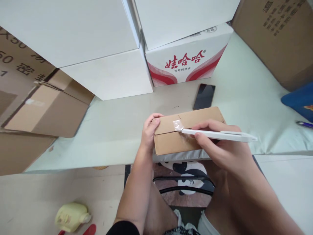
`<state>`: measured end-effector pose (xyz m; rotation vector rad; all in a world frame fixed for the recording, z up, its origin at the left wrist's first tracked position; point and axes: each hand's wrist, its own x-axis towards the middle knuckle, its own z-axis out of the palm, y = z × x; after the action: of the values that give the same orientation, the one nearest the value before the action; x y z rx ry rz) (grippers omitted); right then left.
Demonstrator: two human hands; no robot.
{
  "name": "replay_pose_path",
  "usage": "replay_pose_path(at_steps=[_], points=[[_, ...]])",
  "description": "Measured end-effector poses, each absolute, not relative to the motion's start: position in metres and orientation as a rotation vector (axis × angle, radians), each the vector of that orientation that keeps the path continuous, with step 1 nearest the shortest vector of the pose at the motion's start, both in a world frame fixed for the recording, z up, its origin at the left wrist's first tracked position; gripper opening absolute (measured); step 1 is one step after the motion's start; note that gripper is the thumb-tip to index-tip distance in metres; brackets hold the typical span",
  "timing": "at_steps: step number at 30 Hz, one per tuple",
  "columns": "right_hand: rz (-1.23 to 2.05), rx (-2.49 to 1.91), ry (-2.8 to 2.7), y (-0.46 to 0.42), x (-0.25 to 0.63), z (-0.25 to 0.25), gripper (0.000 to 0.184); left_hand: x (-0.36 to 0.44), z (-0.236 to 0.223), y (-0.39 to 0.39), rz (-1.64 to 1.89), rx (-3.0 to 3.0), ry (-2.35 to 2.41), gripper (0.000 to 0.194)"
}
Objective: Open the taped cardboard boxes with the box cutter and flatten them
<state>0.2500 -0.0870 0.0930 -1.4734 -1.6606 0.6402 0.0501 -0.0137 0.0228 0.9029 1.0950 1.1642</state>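
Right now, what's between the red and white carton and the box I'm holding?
In the head view, a phone lies between the carton and the box, with a thin dark strand to the phone's left.

On the pale green tablecloth (114, 137) we see a dark-screened phone (204, 96), near a white carton (186, 62) with red lettering. Brown boxes (49, 111) stand at the left, a tall brown carton (276, 42) at the right. Below it we make out a blue object (299, 101), perhaps a bag, cut off by the edge. A yellow bottle (72, 217) lies on the floor (31, 195).
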Motion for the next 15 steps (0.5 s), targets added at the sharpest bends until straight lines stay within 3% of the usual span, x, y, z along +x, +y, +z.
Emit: replay_pose_path(at_steps=[15], points=[[0.635, -1.449, -1.6, -0.0864, 0.2516, 0.0922, 0.015, 0.0494, 0.0214, -0.0139, 1.163, 0.906, 1.1, 0.038]])
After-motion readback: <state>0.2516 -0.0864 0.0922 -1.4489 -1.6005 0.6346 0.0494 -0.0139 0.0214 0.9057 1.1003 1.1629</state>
